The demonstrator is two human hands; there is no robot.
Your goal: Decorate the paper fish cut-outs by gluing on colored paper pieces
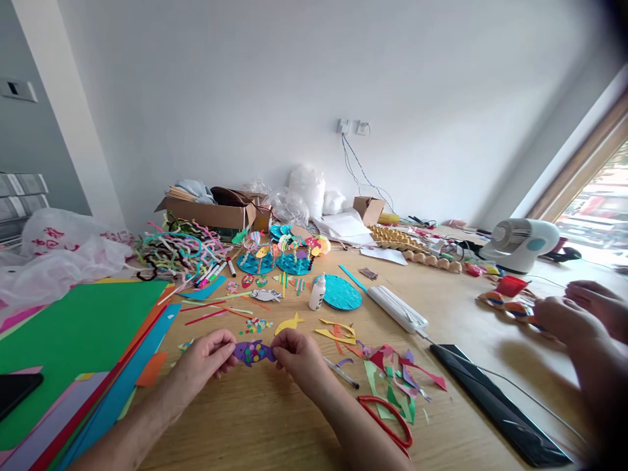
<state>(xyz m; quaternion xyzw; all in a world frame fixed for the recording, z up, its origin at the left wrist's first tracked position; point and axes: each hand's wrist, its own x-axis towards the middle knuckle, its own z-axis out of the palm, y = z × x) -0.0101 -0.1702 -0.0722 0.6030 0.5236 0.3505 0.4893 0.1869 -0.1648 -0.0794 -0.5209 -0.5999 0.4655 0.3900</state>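
Observation:
A purple paper fish [254,353] dotted with small coloured circles is held between both my hands just above the wooden table [275,418]. My left hand [203,358] pinches its left end. My right hand [299,356] pinches its right end. A yellow paper fish [289,322] lies just beyond it, with a scatter of coloured dots [258,324] to its left. A white glue bottle [318,292] stands behind, beside a teal paper oval [342,292].
Stacked coloured paper sheets [78,340] cover the left, with a black phone [14,392] on them. Red scissors [387,418] and paper scraps [397,379] lie to the right. Another person's hands [574,314] work at far right. Pipe cleaners [181,252], boxes and a fan [520,243] stand behind.

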